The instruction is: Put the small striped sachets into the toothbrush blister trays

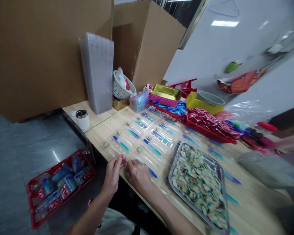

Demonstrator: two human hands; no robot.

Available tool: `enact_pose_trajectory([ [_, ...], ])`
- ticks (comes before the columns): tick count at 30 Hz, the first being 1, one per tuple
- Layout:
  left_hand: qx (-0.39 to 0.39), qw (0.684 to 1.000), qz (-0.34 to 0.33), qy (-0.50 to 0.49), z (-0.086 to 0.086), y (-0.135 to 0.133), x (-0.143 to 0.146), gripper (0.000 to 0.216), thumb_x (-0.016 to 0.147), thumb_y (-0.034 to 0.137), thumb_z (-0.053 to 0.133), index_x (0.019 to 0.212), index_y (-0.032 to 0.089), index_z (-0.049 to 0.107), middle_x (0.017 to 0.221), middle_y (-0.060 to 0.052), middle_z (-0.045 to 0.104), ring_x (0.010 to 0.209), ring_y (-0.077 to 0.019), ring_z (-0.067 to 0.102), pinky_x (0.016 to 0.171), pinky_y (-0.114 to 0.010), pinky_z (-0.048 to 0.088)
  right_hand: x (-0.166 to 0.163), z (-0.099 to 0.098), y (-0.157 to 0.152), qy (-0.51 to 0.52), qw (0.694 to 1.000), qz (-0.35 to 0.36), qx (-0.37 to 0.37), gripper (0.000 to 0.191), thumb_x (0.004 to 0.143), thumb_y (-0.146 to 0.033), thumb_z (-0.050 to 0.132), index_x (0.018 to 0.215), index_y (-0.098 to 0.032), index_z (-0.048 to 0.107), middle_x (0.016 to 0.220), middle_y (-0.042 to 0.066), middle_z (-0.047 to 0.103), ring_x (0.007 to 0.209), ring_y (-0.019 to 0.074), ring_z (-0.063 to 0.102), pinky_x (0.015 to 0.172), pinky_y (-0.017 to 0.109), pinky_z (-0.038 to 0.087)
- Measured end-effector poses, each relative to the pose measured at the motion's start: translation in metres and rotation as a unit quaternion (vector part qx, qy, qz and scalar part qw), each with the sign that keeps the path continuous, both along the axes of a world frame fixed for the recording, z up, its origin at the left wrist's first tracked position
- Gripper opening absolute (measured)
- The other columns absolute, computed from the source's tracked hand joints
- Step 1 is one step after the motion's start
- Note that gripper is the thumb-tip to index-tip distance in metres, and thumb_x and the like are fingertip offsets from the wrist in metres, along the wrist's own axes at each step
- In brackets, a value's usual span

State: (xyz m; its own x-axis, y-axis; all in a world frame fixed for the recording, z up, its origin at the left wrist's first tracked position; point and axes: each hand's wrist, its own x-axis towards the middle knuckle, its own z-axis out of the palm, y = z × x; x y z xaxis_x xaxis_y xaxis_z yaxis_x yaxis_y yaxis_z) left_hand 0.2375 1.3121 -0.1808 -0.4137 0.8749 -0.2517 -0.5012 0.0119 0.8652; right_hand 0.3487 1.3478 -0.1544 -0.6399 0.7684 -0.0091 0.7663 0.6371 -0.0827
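My left hand (113, 173) and my right hand (138, 174) meet at the near edge of a wooden table (250, 209). Their fingertips pinch the near end of a clear plastic blister pack (137, 160) that holds a blue pen (150, 172). More clear packs with blue pens (147, 137) lie in rows beyond the hands. A metal tray (174, 167) full of small multicoloured pieces (198, 182) sits just right of my right hand.
A red basket (34, 218) with packed items stands on the floor at left. A tall stack of clear trays (98, 71), a white cup (82, 118), a white basket (120, 88), cardboard boxes (39, 49) and red trays of wrapped goods (210, 125) line the table's back.
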Motion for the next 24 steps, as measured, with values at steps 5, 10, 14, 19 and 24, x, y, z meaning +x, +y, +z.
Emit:
enact_pose_trajectory([
  [5, 0.002, 1.0, -0.013, 0.016, -0.001, 0.0, -0.001, 0.051, 0.072, 0.054, 0.068, 0.096, 0.009, 0.066, 0.092, -0.012, 0.068, 0.092, -0.0239, 0.064, 0.087, -0.039, 0.049, 0.004, -0.01, 0.005, 0.044, 0.998, -0.035, 0.009, 0.016, 0.086, -0.015, 0.048, 0.083, -0.017, 0.064, 0.093, 0.008, 0.061, 0.081, 0.018, 0.059, 0.059, 0.026, 0.035],
  [10, -0.003, 0.999, -0.018, 0.033, -0.001, 0.001, -0.001, 0.05, 0.073, 0.053, 0.067, 0.097, 0.009, 0.066, 0.093, -0.013, 0.068, 0.092, -0.0242, 0.064, 0.086, -0.039, 0.05, 0.012, -0.01, 0.011, 0.084, 0.995, -0.039, -0.037, 0.022, 0.087, -0.013, 0.047, 0.072, -0.016, 0.064, 0.081, 0.005, 0.061, 0.069, 0.0139, 0.059, 0.057, 0.024, 0.034],
  [14, -0.005, 0.999, -0.018, 0.038, -0.001, 0.001, -0.001, 0.049, 0.074, 0.052, 0.067, 0.097, 0.009, 0.066, 0.093, -0.013, 0.068, 0.091, -0.0239, 0.065, 0.086, -0.039, 0.05, 0.02, -0.002, 0.009, 0.156, 0.984, -0.039, -0.078, 0.02, 0.087, -0.013, 0.048, 0.079, -0.016, 0.066, 0.082, 0.004, 0.062, 0.07, 0.0129, 0.059, 0.063, 0.022, 0.038],
  [19, -0.006, 0.999, -0.017, 0.037, 0.001, 0.001, -0.001, 0.047, 0.072, 0.05, 0.069, 0.096, 0.009, 0.067, 0.097, -0.014, 0.069, 0.091, -0.0239, 0.065, 0.085, -0.038, 0.05, 0.018, 0.002, 0.005, 0.149, 0.983, -0.052, -0.091, 0.01, 0.082, -0.023, 0.059, 0.087, -0.018, 0.067, 0.087, 0.004, 0.063, 0.075, 0.0157, 0.061, 0.063, 0.024, 0.039],
  [24, -0.009, 0.999, -0.023, 0.042, 0.002, 0.002, 0.0, 0.048, 0.072, 0.051, 0.068, 0.096, 0.009, 0.066, 0.097, -0.014, 0.069, 0.091, -0.024, 0.065, 0.085, -0.038, 0.05, 0.012, 0.0, 0.005, 0.115, 0.989, -0.056, -0.076, 0.01, 0.082, -0.019, 0.055, 0.083, -0.019, 0.065, 0.086, 0.003, 0.063, 0.075, 0.0151, 0.061, 0.062, 0.023, 0.037],
])
